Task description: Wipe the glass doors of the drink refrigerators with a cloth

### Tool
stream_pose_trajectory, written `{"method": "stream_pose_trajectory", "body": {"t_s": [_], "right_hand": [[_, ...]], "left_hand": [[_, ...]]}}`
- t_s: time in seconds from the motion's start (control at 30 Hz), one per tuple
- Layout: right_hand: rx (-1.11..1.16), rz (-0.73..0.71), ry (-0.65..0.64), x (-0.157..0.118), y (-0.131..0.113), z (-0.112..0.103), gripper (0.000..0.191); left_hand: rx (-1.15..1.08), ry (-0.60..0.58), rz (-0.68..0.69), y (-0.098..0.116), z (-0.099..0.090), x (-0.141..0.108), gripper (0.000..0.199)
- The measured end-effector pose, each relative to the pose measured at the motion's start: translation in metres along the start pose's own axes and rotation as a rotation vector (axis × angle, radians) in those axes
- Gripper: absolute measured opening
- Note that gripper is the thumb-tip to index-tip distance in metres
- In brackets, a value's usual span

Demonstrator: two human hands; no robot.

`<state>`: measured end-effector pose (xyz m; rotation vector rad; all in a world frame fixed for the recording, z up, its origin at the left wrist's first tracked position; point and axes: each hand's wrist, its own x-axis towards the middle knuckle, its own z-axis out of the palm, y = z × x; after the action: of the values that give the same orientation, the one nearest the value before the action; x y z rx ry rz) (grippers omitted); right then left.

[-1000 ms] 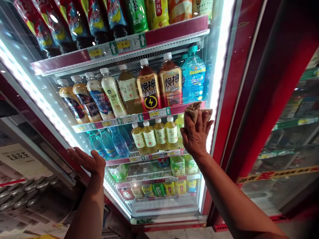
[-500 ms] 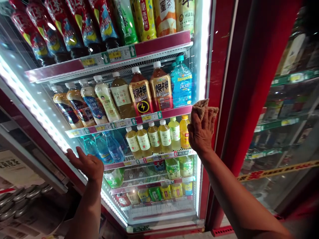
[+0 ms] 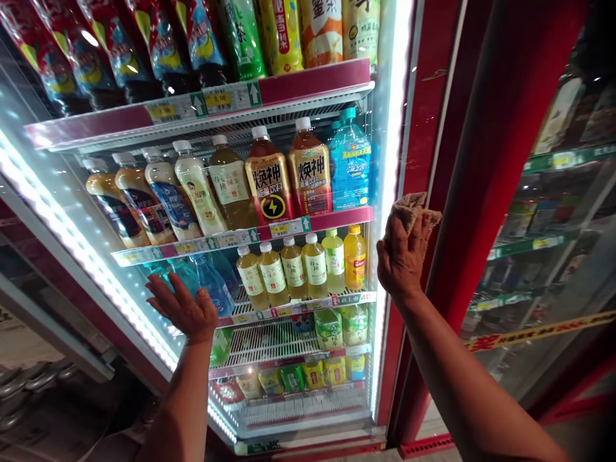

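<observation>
A brown cloth (image 3: 414, 208) is bunched under the fingers of my right hand (image 3: 403, 256), which presses it on the red door frame (image 3: 426, 122) at the right side of a lit drinks cooler. My left hand (image 3: 185, 308) is raised in front of the cooler's lower left part, fingers spread, holding nothing. It overlaps the blue bottles (image 3: 214, 285) from this view; whether it touches the glass, I cannot tell. Behind the glass, several bottles stand on the shelves, among them a brown-gold bottle (image 3: 268, 176) and a large blue bottle (image 3: 351, 163).
Right of the frame is a second glass-fronted case with green-edged shelves (image 3: 529, 247) and a yellow-red strip (image 3: 543, 330) across it. Stacked round metal items (image 3: 41, 378) are at the lower left. The cooler's bright light strip (image 3: 110, 289) runs down its left side.
My right hand and the cloth have shifted right, from the glass edge onto the red frame. My left hand has moved slightly right and turned, its fingers more spread. The view has shifted a little.
</observation>
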<state>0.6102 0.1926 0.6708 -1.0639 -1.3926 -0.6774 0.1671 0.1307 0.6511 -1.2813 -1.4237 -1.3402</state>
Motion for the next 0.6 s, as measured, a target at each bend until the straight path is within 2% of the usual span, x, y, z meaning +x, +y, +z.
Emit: {"method": "stream_pose_trajectory", "body": {"t_s": [0.07, 0.17, 0.27, 0.33, 0.47, 0.6], "right_hand": [[0.008, -0.017, -0.017, 0.006, -0.009, 0.002, 0.072], [0.015, -0.109, -0.07, -0.002, -0.018, 0.002, 0.071], [-0.003, -0.139, -0.099, -0.016, -0.012, -0.002, 0.069], [-0.027, -0.081, -0.088, -0.016, -0.003, -0.003, 0.067], [-0.025, 0.059, -0.024, 0.012, 0.003, -0.001, 0.064], [-0.007, 0.024, -0.039, 0.033, -0.009, 0.003, 0.062]], "left_hand": [[0.012, 0.001, 0.004, -0.001, 0.0, 0.0, 0.076], [0.014, 0.002, -0.004, -0.004, 0.001, -0.001, 0.079], [0.013, 0.018, 0.001, -0.005, 0.003, -0.003, 0.077], [0.013, 0.016, 0.007, -0.006, 0.003, -0.003, 0.075], [0.023, 0.03, 0.045, -0.006, 0.003, -0.004, 0.069], [0.019, 0.048, 0.058, -0.008, 0.004, -0.005, 0.069]]}}
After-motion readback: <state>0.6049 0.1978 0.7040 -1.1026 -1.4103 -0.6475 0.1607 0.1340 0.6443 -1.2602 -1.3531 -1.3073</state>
